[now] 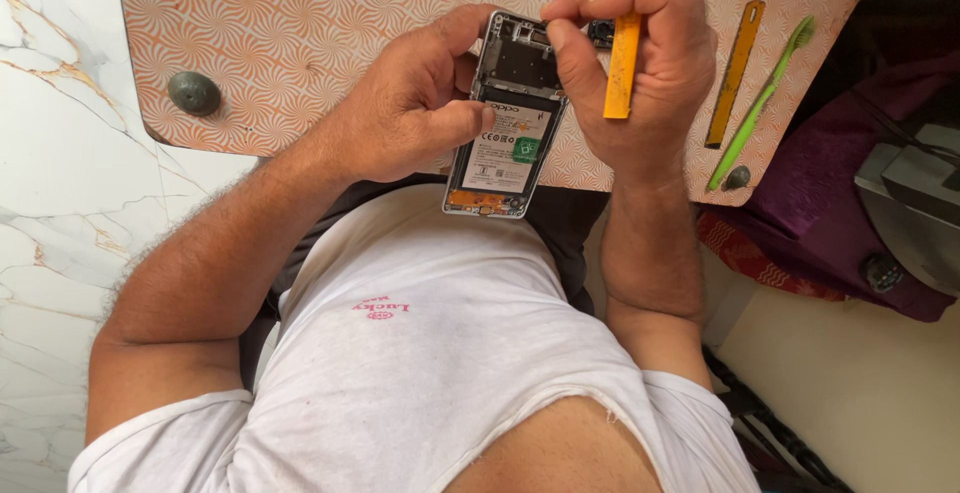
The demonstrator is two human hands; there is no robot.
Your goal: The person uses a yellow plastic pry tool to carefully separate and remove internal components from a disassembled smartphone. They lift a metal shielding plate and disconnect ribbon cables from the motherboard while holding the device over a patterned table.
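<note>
Orange-patterned table edge carries an opened phone with its back off, gripped at its side by the left hand, thumb across the battery, while the right hand clasps a yellow pry tool, fingers pinching at the phone's top end; green toothbrush lies nearby

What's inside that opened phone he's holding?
Inside the opened phone sits a flat battery with a green sticker, an orange strip at the bottom end, and a dark metal section at the top. The right hand and the left hand's thumb cover parts.
</note>
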